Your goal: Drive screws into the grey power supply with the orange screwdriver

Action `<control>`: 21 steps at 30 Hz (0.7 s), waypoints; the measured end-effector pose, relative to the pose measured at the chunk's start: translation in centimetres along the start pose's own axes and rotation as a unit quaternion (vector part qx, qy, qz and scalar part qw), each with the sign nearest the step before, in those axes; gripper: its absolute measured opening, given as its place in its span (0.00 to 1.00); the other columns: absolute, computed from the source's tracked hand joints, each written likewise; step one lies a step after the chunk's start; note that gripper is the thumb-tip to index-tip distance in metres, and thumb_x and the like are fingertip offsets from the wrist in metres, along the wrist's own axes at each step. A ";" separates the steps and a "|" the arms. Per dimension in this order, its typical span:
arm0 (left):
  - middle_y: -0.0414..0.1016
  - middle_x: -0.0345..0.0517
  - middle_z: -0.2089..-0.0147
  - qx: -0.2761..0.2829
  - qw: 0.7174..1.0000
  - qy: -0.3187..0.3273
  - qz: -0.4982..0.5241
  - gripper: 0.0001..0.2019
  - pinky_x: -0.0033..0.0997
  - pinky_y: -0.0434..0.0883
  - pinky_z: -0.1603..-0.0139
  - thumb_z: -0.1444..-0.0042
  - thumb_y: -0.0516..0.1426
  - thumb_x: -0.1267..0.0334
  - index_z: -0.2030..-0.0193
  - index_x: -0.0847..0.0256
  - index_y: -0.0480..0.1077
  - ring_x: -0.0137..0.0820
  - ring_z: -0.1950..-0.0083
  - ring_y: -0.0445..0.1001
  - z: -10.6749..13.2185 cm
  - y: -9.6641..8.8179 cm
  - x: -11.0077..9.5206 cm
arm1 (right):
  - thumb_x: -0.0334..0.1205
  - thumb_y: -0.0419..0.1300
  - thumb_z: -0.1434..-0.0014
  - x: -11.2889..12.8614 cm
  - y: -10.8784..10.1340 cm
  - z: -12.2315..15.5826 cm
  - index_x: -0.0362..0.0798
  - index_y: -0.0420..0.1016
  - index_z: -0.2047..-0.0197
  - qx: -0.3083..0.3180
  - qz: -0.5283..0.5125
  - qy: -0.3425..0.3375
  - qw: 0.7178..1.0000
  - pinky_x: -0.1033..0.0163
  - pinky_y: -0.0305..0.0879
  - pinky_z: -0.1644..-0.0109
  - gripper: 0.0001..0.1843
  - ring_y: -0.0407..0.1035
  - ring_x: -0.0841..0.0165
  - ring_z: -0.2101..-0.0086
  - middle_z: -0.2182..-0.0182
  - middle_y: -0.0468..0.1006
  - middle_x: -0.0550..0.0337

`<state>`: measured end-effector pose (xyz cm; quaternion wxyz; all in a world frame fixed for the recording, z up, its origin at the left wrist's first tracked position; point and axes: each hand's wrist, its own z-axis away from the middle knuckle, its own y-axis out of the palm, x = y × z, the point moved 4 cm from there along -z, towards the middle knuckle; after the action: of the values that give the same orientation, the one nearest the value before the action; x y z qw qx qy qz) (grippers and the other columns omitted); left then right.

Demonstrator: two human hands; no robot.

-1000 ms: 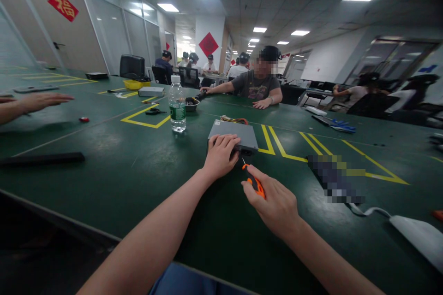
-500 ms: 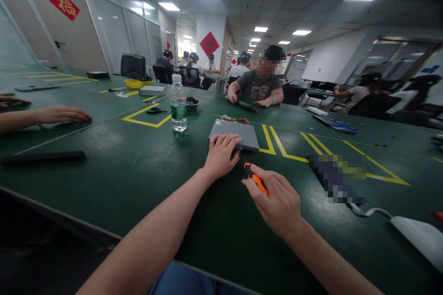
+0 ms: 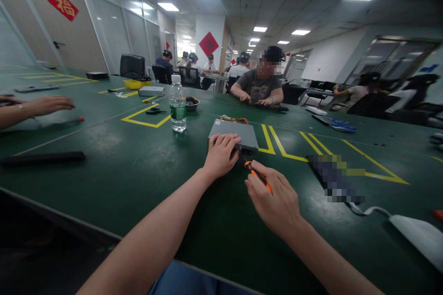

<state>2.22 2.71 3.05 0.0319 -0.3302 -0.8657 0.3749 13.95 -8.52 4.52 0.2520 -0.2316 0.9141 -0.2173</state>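
A grey metal computer power supply (image 3: 242, 130) lies flat on the green table, its bundle of coloured cables (image 3: 235, 120) at the far side. My left hand (image 3: 222, 154) grips its near side, fingers bent over the top and the thumb low by the front face. In my right hand (image 3: 275, 196) is an orange-and-black screwdriver (image 3: 262, 178), held with the fingers closed round its handle. The thin shaft points up and left toward the front face of the power supply. Whether the tip touches it, I cannot tell.
A water bottle (image 3: 177, 106) and a small bowl (image 3: 192, 103) stand beyond on the left. A black bar (image 3: 43, 158) lies at left, near a co-worker's hand (image 3: 51, 105). To the right are a blurred-out dark item (image 3: 334, 177) and a white device (image 3: 418, 235) with a cable. Another person (image 3: 261, 85) sits opposite.
My right hand has turned slightly round the screwdriver handle; my left hand stays on the power supply. The co-worker's hand at left has lifted and shifted left. The person opposite has moved their dark object rightward.
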 end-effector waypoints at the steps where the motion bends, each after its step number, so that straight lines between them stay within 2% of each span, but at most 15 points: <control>1: 0.66 0.40 0.44 0.000 1.000 0.000 0.000 0.15 0.40 0.50 0.40 0.44 0.50 0.64 0.49 0.53 0.62 0.32 0.42 0.60 0.0 0.0 0.0 | 0.26 0.55 0.46 0.1 0.1 0.1 0.47 0.62 0.55 0.007 -0.011 -0.001 1.000 0.56 0.66 0.54 0.15 0.64 0.60 0.51 0.54 0.67 0.46; 4: 0.66 0.40 0.44 0.001 1.000 -0.004 0.000 0.15 0.41 0.50 0.40 0.44 0.50 0.64 0.49 0.53 0.62 0.33 0.42 0.60 0.0 0.0 0.0 | 0.24 0.51 0.46 0.2 0.4 0.5 0.51 0.61 0.51 0.033 -0.020 -0.025 0.999 0.60 0.68 0.58 0.20 0.64 0.61 0.51 0.51 0.65 0.47; 6: 0.66 0.40 0.44 0.003 1.000 -0.006 -0.001 0.15 0.41 0.50 0.40 0.44 0.50 0.64 0.49 0.53 0.62 0.33 0.42 0.60 0.0 0.0 0.0 | 0.27 0.51 0.44 -0.1 0.4 0.6 0.54 0.61 0.49 0.040 0.007 -0.027 0.999 0.65 0.68 0.64 0.20 0.68 0.66 0.59 0.53 0.66 0.50; 9: 0.67 0.40 0.45 0.001 1.000 -0.005 -0.001 0.15 0.40 0.50 0.40 0.44 0.50 0.64 0.49 0.53 0.62 0.32 0.43 0.61 0.0 0.1 0.1 | 0.31 0.55 0.45 -0.7 0.3 0.6 0.54 0.62 0.53 0.022 0.052 -0.018 0.998 0.68 0.65 0.69 0.16 0.68 0.71 0.68 0.59 0.69 0.53; 12: 0.67 0.40 0.45 -0.003 1.000 -0.001 -0.002 0.15 0.40 0.50 0.40 0.44 0.50 0.64 0.49 0.53 0.62 0.32 0.43 0.61 0.0 0.1 0.1 | 0.31 0.57 0.46 -0.9 0.1 0.4 0.50 0.61 0.56 0.002 0.040 0.007 0.999 0.62 0.67 0.62 0.15 0.69 0.66 0.62 0.58 0.69 0.51; 15: 0.67 0.39 0.45 -0.004 1.000 -0.002 -0.003 0.15 0.40 0.50 0.40 0.44 0.50 0.64 0.49 0.53 0.62 0.32 0.43 0.61 0.0 0.1 0.1 | 0.26 0.53 0.45 -0.5 0.2 0.4 0.48 0.59 0.54 0.023 0.002 0.011 1.000 0.58 0.66 0.57 0.16 0.65 0.61 0.53 0.52 0.64 0.45; 19: 0.67 0.39 0.45 -0.001 1.000 -0.005 -0.005 0.15 0.40 0.50 0.40 0.44 0.50 0.64 0.49 0.53 0.62 0.32 0.43 0.60 0.0 0.1 0.2 | 0.25 0.49 0.43 -0.1 0.3 0.5 0.51 0.59 0.51 0.033 0.021 -0.048 0.998 0.69 0.66 0.66 0.18 0.69 0.68 0.59 0.54 0.67 0.49; 21: 0.67 0.40 0.45 0.000 1.000 -0.005 -0.006 0.15 0.40 0.50 0.40 0.44 0.50 0.64 0.49 0.53 0.62 0.32 0.43 0.60 0.1 0.1 0.2 | 0.28 0.53 0.43 -0.6 0.2 0.4 0.51 0.60 0.53 0.011 0.050 -0.032 0.998 0.72 0.64 0.71 0.15 0.70 0.71 0.65 0.59 0.70 0.53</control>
<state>2.08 2.83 2.92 0.0295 -0.3231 -0.8679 0.3762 14.60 -8.12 4.33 0.2945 -0.1897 0.9136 -0.2064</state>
